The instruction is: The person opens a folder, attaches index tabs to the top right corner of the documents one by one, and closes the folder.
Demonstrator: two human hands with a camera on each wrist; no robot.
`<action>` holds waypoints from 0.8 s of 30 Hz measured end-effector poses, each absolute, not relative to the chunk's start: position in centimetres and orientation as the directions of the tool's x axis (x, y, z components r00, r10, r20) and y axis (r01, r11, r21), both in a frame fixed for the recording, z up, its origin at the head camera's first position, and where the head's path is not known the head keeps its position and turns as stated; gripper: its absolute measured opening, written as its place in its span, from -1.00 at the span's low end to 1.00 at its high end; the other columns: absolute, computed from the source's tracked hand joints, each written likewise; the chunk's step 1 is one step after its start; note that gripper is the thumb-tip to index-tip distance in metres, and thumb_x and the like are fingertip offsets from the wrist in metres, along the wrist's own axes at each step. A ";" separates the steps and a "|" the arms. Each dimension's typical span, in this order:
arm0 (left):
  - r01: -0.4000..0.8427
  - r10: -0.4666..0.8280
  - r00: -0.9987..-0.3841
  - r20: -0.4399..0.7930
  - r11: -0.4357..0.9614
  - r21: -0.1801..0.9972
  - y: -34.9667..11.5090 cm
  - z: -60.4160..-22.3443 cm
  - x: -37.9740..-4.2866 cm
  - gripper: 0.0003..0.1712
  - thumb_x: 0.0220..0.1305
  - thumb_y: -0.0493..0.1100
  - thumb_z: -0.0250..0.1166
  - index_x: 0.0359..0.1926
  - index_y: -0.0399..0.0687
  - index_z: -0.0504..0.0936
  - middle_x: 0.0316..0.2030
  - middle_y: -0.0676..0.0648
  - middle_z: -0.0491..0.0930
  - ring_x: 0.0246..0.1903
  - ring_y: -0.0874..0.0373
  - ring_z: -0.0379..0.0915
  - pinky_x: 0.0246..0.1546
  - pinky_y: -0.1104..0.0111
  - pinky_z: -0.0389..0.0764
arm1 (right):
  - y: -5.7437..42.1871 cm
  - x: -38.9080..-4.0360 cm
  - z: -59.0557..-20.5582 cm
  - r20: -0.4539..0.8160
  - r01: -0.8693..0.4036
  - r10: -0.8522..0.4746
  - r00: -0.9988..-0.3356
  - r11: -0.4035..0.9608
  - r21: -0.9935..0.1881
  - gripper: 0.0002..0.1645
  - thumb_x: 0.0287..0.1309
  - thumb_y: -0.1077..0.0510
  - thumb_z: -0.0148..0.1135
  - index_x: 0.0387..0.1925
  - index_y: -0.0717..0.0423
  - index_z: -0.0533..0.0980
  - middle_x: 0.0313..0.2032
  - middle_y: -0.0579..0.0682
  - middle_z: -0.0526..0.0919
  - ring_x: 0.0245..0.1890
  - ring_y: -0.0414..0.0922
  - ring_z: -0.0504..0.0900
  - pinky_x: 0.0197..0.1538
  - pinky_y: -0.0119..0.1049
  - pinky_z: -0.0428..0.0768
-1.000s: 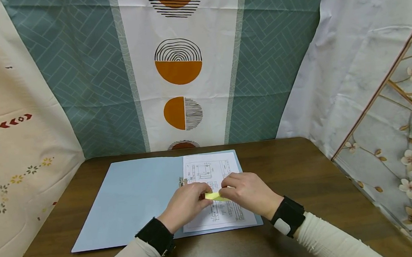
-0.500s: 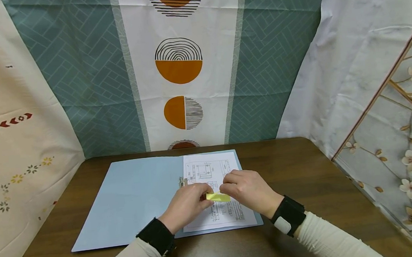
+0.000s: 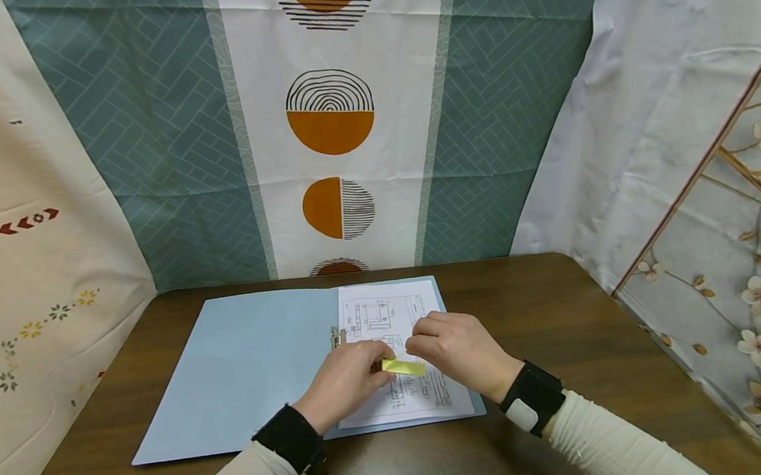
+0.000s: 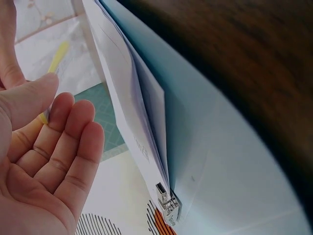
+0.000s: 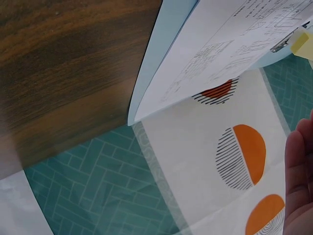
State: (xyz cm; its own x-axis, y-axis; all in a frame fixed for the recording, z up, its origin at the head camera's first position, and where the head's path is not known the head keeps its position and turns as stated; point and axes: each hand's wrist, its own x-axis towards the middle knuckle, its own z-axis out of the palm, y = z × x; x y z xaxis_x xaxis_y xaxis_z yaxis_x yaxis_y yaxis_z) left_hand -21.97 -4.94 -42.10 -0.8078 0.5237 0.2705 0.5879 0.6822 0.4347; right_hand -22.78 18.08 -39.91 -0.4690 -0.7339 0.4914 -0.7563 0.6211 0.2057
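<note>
A yellow sticky note (image 3: pixel 405 367), seen as a narrow strip, sits over the printed sheets in the head view. My left hand (image 3: pixel 350 374) pinches its left end between thumb and fingers; in the left wrist view the note (image 4: pixel 59 55) shows beyond the thumb. My right hand (image 3: pixel 460 351) hovers by the note's far right edge with fingers bent, its fingertips partly hidden, so I cannot tell if they pinch anything. Beneath both hands lie white sheets with line drawings (image 3: pixel 377 315), inside an open light blue folder (image 3: pixel 249 362).
A metal clip (image 3: pixel 336 337) holds the sheets at the folder's fold. The folder lies on a dark brown wooden table (image 3: pixel 529 307). Patterned cloth (image 3: pixel 512 105) hangs behind the table and at both sides.
My right fingers have come off the note's right end and shifted slightly up, so more of the strip shows. My left hand keeps its pinch; the note has tilted a little.
</note>
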 end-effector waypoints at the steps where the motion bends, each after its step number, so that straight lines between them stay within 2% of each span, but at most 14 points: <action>1: 0.589 0.524 -0.807 0.272 0.683 0.433 -4.9 -42.1 -22.0 -0.82 0.13 -0.06 0.48 -0.24 0.14 0.68 -0.45 0.28 0.51 -0.47 0.33 0.41 -0.42 0.43 0.43 | 18.1 -22.8 -39.9 0.492 -0.756 -0.733 -0.470 0.622 0.205 -0.67 -0.10 0.06 0.58 -0.20 -0.15 0.73 -0.28 -0.23 0.66 -0.26 -0.29 0.58 -0.10 -0.47 0.55; 24: 0.582 0.512 -0.813 0.277 0.692 0.427 -5.7 -42.3 -22.0 -0.82 0.12 -0.05 0.49 -0.26 0.13 0.67 -0.48 0.28 0.49 -0.49 0.31 0.39 -0.44 0.42 0.41 | 18.2 -23.0 -39.7 0.518 -0.752 -0.716 -0.469 0.631 0.192 -0.65 -0.10 0.09 0.58 -0.18 -0.13 0.73 -0.25 -0.24 0.66 -0.24 -0.28 0.58 -0.09 -0.45 0.56</action>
State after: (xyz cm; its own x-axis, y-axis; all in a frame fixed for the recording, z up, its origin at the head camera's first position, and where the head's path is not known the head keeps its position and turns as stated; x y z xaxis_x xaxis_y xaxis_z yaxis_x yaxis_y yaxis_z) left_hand -22.01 -5.66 -42.30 -0.8130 0.5123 0.2767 0.5816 0.6924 0.4269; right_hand -23.03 18.17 -39.75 -0.4688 -0.7158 0.5176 -0.7516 0.6310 0.1921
